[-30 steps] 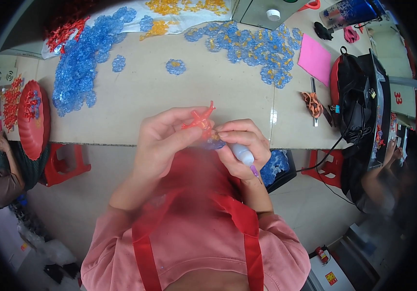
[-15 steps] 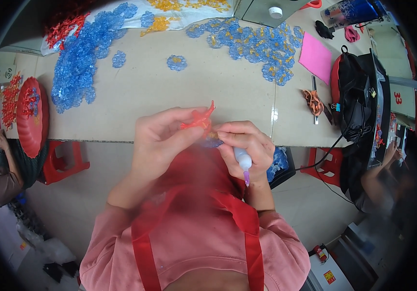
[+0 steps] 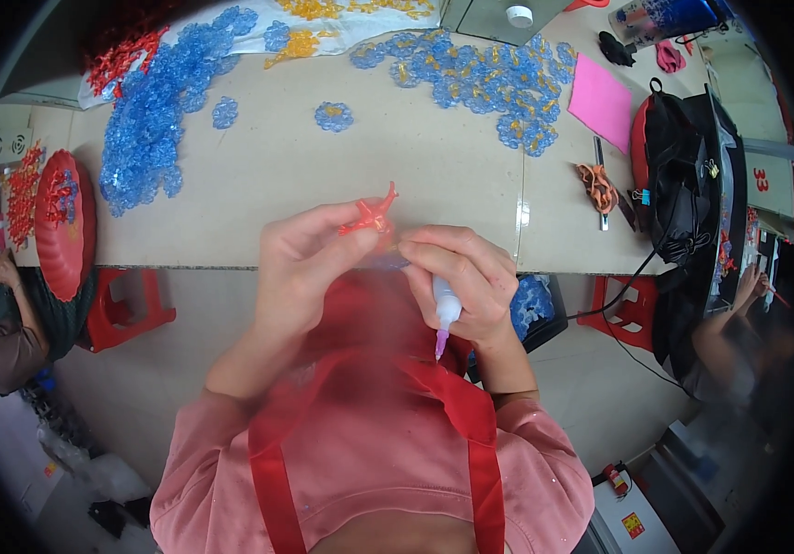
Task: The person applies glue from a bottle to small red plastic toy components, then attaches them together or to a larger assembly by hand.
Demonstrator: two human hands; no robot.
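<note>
At the near table edge, my left hand (image 3: pixel 297 263) pinches a branched, translucent red plastic piece (image 3: pixel 371 214) between thumb and fingers. A blue translucent piece (image 3: pixel 387 263) sits just under it, blurred and partly hidden by the fingers. My right hand (image 3: pixel 472 272) is closed around a small white squeeze bottle (image 3: pixel 447 300), whose purple nozzle points down toward my apron. Its thumb and forefinger meet at the side of the joined pieces; whether they grip them I cannot tell.
Blue flower-shaped pieces (image 3: pixel 143 138) are heaped at the left; more with yellow centres (image 3: pixel 480 78) spread at the back. A red scalloped tray (image 3: pixel 66 249) stands far left. Right are a pink sheet (image 3: pixel 600 102), a metal ruler (image 3: pixel 602 208) and a black bag (image 3: pixel 678 175). People sit on both sides.
My right hand has shifted slightly left, and the bottle's nozzle has swung left and down. My left hand has tilted the red piece a little, moving it slightly up and left.
</note>
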